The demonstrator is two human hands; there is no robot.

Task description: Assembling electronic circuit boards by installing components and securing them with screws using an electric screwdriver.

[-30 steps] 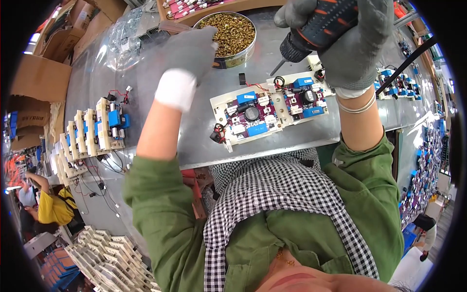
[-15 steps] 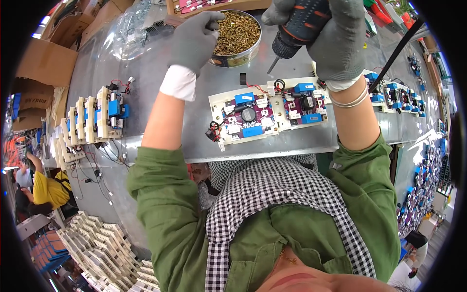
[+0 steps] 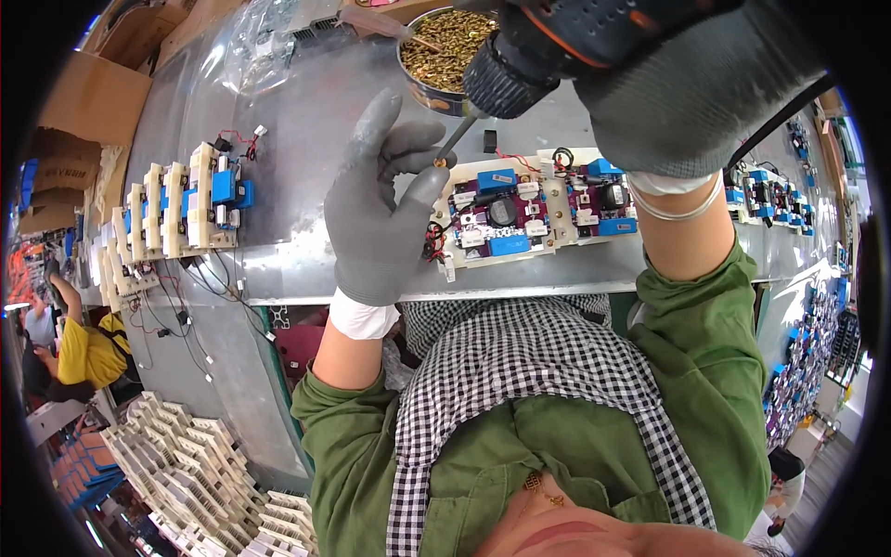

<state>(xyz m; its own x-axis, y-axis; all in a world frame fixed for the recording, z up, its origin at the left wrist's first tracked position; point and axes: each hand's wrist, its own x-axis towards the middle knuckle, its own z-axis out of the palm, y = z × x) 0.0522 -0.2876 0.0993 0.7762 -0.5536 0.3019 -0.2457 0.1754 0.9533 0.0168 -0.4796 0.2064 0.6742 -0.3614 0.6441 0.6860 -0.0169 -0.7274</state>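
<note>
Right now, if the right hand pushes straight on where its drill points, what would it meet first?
Probably the small screw held by the left hand; whether the drill bit touches it is unclear.

grey metal workbench spans the mid. of the rm, shiny, w/ bright glare on its l. side & more at r. a 2nd grey bench surface runs down the l., w/ a greenish edge. open cardboard boxes piled at upper l., approx. level w/ the benchtop, flaps up. far l., a person in a yellow top; below, blue & brownish flat panels stacked. lower r., another person in a pale top near a strip of grey floor. light's bright & whitish; far bkgd small, bent & hard to read.
</note>
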